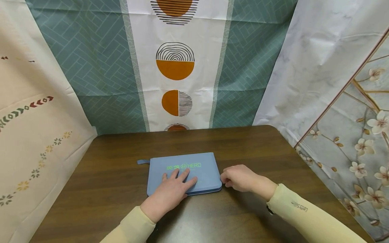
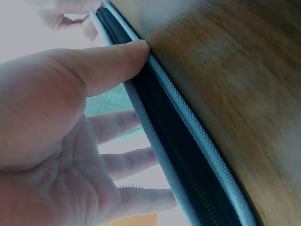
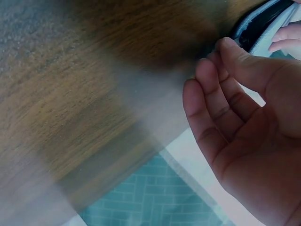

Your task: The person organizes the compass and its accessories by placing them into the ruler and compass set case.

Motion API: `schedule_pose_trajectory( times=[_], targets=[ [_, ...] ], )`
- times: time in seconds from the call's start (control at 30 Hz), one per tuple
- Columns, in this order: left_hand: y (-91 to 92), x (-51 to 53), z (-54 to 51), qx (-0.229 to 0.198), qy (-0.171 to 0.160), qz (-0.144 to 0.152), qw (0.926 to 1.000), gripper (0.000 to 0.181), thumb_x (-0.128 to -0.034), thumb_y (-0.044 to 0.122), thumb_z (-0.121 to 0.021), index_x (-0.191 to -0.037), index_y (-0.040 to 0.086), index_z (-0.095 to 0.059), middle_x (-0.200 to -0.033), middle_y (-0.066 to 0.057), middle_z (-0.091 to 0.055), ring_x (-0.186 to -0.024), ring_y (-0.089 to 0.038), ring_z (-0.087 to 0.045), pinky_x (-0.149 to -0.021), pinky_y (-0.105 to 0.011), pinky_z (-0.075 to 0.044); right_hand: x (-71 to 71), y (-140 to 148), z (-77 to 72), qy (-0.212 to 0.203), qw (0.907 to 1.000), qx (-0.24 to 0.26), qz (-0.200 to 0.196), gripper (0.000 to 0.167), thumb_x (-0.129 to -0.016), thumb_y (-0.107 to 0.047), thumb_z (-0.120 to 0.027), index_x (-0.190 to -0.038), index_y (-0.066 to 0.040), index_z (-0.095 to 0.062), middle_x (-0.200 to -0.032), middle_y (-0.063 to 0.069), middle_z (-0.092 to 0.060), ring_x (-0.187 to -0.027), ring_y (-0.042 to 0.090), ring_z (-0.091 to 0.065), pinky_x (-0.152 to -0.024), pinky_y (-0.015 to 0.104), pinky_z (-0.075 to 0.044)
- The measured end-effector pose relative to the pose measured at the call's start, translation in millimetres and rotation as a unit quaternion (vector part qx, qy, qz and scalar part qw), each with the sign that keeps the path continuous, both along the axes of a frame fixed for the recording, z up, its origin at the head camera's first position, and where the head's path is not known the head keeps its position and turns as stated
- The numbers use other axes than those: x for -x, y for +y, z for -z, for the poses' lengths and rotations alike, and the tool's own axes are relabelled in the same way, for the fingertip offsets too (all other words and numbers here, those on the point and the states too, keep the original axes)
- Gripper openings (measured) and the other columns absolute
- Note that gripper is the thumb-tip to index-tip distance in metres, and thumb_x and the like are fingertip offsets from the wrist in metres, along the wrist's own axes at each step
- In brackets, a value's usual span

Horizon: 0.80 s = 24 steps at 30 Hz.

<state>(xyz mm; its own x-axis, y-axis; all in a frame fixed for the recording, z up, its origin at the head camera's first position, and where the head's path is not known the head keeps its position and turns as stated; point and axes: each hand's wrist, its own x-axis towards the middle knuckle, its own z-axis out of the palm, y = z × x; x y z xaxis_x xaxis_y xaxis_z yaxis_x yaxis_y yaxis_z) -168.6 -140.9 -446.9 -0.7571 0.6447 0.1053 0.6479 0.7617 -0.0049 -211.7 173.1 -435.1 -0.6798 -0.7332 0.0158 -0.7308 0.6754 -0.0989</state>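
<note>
A flat blue zip case with green lettering and a logo lies on the wooden table. My left hand rests on its top with the fingers spread. In the left wrist view the left thumb presses against the case's side, across the dark zipper between two light-blue edges. At the near right corner, my right hand has its fingers curled. Thumb and forefinger pinch together at the zipper end of the case; the zipper pull seems to be between them, mostly hidden by the fingertips.
A short blue strap sticks out from the case's far left corner. The brown table spreads around it. Behind hangs a green and white patterned cloth, with a cream cloth left and a flowered one right.
</note>
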Motion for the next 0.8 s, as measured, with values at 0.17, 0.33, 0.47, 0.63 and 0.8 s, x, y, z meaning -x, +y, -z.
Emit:
schedule_pose_trajectory(
  times=[0.17, 0.33, 0.47, 0.63, 0.8],
  targets=[
    [2.2, -1.3, 1.9, 0.001, 0.007, 0.002, 1.0, 0.061, -0.0977, 0.026, -0.088, -0.154, 0.024, -0.064, -0.162, -0.017, -0.055, -0.139, -0.053, -0.057, -0.094, -0.077, -0.056, -2.8, 2.3, 1.3, 0.001, 0.9999, 0.001, -0.01, 0.042, -0.087, 0.002, -0.089, -0.074, -0.02, -0.056, -0.075, -0.014, -0.04, -0.068, 0.005, -0.038, -0.061, 0.026, -0.035],
    [4.2, -3.0, 3.3, 0.002, 0.012, 0.003, 0.9999, 0.062, -0.0976, 0.026, -0.088, -0.154, 0.024, -0.064, -0.162, -0.017, -0.055, -0.139, -0.053, -0.057, -0.094, -0.077, -0.056, -4.8, 4.9, 3.3, -0.002, 0.9999, 0.006, -0.014, 0.038, -0.086, 0.0, -0.09, -0.074, -0.021, -0.06, -0.074, -0.015, -0.045, -0.068, 0.004, -0.041, -0.061, 0.026, -0.038],
    [5.9, -4.4, 4.1, 0.002, 0.008, -0.002, 1.0, 0.061, -0.0981, 0.027, -0.087, -0.155, 0.024, -0.064, -0.163, -0.017, -0.055, -0.14, -0.052, -0.056, -0.094, -0.077, -0.056, -7.5, 5.7, 4.4, -0.013, 0.9997, 0.016, -0.016, 0.033, -0.088, -0.004, -0.089, -0.076, -0.023, -0.066, -0.075, -0.017, -0.05, -0.068, 0.002, -0.045, -0.062, 0.025, -0.041],
    [7.9, -6.1, 5.3, 0.002, 0.004, -0.01, 0.9999, 0.061, -0.0984, 0.027, -0.087, -0.155, 0.024, -0.064, -0.164, -0.016, -0.054, -0.142, -0.052, -0.054, -0.096, -0.077, -0.055, -10.5, 5.4, 6.2, -0.008, 0.9997, 0.019, -0.016, 0.029, -0.09, -0.007, -0.089, -0.077, -0.023, -0.068, -0.075, -0.018, -0.053, -0.067, 0.002, -0.046, -0.061, 0.025, -0.042],
    [8.5, -7.1, 6.8, -0.002, 0.013, -0.008, 0.9999, 0.061, -0.0976, 0.027, -0.088, -0.154, 0.024, -0.065, -0.163, -0.016, -0.055, -0.141, -0.052, -0.055, -0.095, -0.077, -0.055, -13.4, 3.8, 6.6, 0.004, 0.9997, 0.021, -0.014, 0.027, -0.089, -0.009, -0.09, -0.077, -0.023, -0.071, -0.074, -0.018, -0.057, -0.066, 0.001, -0.048, -0.06, 0.025, -0.044]
  ],
)
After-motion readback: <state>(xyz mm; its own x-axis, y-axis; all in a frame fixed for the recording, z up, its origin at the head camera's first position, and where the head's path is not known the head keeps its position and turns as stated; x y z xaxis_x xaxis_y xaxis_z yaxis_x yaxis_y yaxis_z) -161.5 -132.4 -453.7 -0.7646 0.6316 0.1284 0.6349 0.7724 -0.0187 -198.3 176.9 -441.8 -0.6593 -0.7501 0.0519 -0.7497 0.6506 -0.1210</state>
